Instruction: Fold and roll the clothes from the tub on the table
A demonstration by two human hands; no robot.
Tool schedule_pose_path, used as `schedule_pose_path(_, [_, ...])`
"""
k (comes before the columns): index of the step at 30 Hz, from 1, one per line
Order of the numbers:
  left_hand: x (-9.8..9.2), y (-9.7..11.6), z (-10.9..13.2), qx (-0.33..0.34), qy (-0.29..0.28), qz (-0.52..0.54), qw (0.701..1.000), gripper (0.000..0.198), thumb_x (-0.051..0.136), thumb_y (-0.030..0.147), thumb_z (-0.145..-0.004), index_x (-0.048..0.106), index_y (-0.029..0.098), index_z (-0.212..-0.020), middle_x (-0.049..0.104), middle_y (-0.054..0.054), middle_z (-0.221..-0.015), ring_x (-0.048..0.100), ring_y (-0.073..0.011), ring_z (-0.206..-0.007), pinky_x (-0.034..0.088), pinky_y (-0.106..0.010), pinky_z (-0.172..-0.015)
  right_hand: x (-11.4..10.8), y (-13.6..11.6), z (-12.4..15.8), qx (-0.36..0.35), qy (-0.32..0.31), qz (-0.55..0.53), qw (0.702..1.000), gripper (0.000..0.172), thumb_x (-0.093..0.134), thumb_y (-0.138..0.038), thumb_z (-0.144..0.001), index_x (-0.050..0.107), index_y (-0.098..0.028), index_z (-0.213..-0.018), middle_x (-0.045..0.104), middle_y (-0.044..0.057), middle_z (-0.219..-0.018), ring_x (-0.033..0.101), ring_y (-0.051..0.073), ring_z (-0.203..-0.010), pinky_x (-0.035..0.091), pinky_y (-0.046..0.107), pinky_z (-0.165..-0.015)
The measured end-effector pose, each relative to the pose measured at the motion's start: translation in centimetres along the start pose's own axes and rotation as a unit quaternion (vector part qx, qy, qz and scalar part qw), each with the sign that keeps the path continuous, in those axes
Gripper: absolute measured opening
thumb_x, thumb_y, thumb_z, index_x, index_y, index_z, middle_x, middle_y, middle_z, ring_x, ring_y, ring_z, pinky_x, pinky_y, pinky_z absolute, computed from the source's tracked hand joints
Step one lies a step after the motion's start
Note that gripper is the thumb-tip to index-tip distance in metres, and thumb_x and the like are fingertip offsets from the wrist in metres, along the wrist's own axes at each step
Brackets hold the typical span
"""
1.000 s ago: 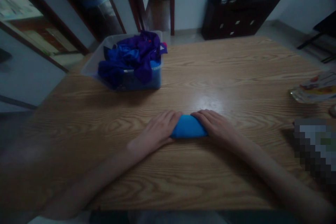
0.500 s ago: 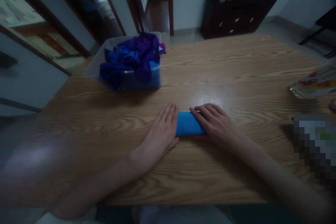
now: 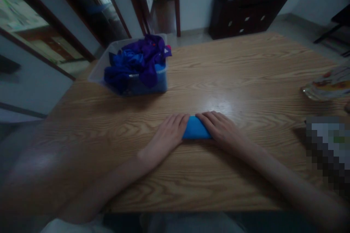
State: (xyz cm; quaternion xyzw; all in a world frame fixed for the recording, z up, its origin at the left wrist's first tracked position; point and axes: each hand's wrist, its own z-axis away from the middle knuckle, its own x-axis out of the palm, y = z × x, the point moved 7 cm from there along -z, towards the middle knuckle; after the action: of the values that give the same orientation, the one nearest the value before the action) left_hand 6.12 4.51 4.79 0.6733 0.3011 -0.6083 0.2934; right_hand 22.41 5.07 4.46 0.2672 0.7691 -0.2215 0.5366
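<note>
A bright blue folded bundle [image 3: 196,128], which looks like cloth, lies on the wooden table in front of me. My left hand [image 3: 172,128] covers its left end, fingers together and bent over the far edge. Over the right end lies my right hand [image 3: 220,126], its fingers curving down the far side in the same way. Only the middle of the bundle shows between the two hands; both ends and the thumbs are hidden.
Beyond my left hand stands a clear plastic bin [image 3: 98,69] heaped with blue and purple cloth [image 3: 146,56]. At the right are a clear package [image 3: 326,85] and a blurred-out object [image 3: 329,145]. The wooden table [image 3: 232,65] has its near edge by my lap.
My left hand has slid slightly right, further onto the blue bundle, and its fingers now bend over the far edge. The right hand has shifted slightly left, and less blue shows.
</note>
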Motion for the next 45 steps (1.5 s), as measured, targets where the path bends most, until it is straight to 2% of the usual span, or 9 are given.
schedule_pose_path(4, [-0.4,-0.6,-0.5,0.028,-0.009,0.0,1.0,0.052,0.045,0.008,-0.103,0.042,0.01,-0.155,0.06,-0.019,-0.149,0.057,-0.0309,-0.141,0.042,-0.05,-0.124,-0.1,-0.3,0.0,0.021,-0.005,0.003,1.0,0.067,0.072,-0.047,-0.097,0.052,-0.005,-0.145,0.069,0.023,-0.123,0.066,0.037,-0.107,0.056,0.05,-0.092])
schedule_pose_path(8, [-0.9,-1.5,-0.9,0.046,-0.002,0.034,0.998,0.059,0.04,0.003,-0.101,0.042,0.013,-0.159,0.048,-0.016,-0.164,0.04,-0.0297,-0.159,0.029,-0.051,-0.135,-0.6,-1.2,0.0,0.065,-0.014,-0.001,0.998,0.067,0.069,-0.057,-0.097,0.056,-0.007,-0.139,0.07,0.023,-0.121,0.069,0.038,-0.105,0.057,0.05,-0.09])
schedule_pose_path(14, [-0.2,-3.8,-0.3,-0.041,0.064,0.142,0.987,0.083,0.036,-0.001,-0.093,0.014,0.014,-0.172,0.018,-0.019,-0.18,0.011,-0.0262,-0.169,0.026,-0.055,-0.136,-0.8,-3.0,0.5,0.095,0.009,-0.075,0.993,0.093,0.054,-0.078,-0.098,0.039,-0.008,-0.157,0.071,0.025,-0.126,0.073,0.038,-0.106,0.06,0.051,-0.088])
schedule_pose_path(20, [1.6,-4.5,1.6,-0.168,0.099,0.366,0.91,0.068,0.033,0.013,-0.105,0.021,0.026,-0.171,0.017,-0.009,-0.182,0.016,-0.0198,-0.168,0.024,-0.052,-0.137,-0.5,-1.7,0.9,0.148,0.055,-0.191,0.969,0.057,0.045,-0.055,-0.11,0.045,-0.015,-0.15,0.068,0.021,-0.128,0.071,0.033,-0.113,0.06,0.051,-0.097])
schedule_pose_path(24, [3.0,-3.7,2.2,-0.249,0.094,0.447,0.854,0.065,0.033,0.036,-0.114,0.006,0.027,-0.173,0.009,-0.009,-0.183,0.014,-0.02,-0.168,0.028,-0.049,-0.135,0.4,-0.1,0.9,0.204,0.063,-0.23,0.95,0.06,0.041,-0.05,-0.113,0.034,-0.019,-0.164,0.05,0.022,-0.159,0.056,0.034,-0.144,0.051,0.056,-0.117])
schedule_pose_path(28, [3.3,-2.4,1.9,-0.284,0.084,0.427,0.854,0.07,0.033,0.049,-0.115,0.003,0.025,-0.173,0.006,-0.01,-0.183,0.009,-0.0222,-0.169,0.023,-0.052,-0.137,2.2,-0.2,0.5,0.204,0.041,-0.248,0.946,0.07,0.04,-0.05,-0.114,0.014,-0.025,-0.175,0.03,0.018,-0.177,0.036,0.034,-0.161,0.04,0.061,-0.127])
schedule_pose_path(33, [3.4,-1.1,0.9,-0.298,0.068,0.445,0.842,0.074,0.032,0.052,-0.114,-0.002,0.026,-0.174,0.001,-0.008,-0.183,0.005,-0.0218,-0.169,0.018,-0.05,-0.138,3.2,-1.4,-0.1,0.17,0.037,-0.247,0.953,0.081,0.039,-0.051,-0.114,-0.004,-0.022,-0.176,0.025,0.02,-0.177,0.035,0.035,-0.161,0.041,0.061,-0.127])
schedule_pose_path(40, [3.7,-0.4,0.5,-0.272,0.073,0.436,0.855,0.074,0.031,0.052,-0.114,-0.008,0.029,-0.173,-0.004,-0.007,-0.184,-0.001,-0.0224,-0.169,0.014,-0.052,-0.139,3.0,-2.0,-0.1,0.142,0.041,-0.211,0.966,0.08,0.037,-0.047,-0.114,-0.007,-0.02,-0.175,0.023,0.02,-0.178,0.034,0.034,-0.162,0.04,0.06,-0.127])
schedule_pose_path(45, [3.5,-0.6,0.3,-0.22,0.077,0.397,0.888,0.079,0.035,0.05,-0.114,-0.009,0.024,-0.173,-0.003,-0.012,-0.183,0.0,-0.0253,-0.169,0.016,-0.054,-0.138,2.3,-2.0,0.1,0.133,0.042,-0.159,0.977,0.078,0.04,-0.046,-0.114,0.004,-0.015,-0.175,0.035,0.025,-0.172,0.041,0.037,-0.158,0.043,0.063,-0.124])
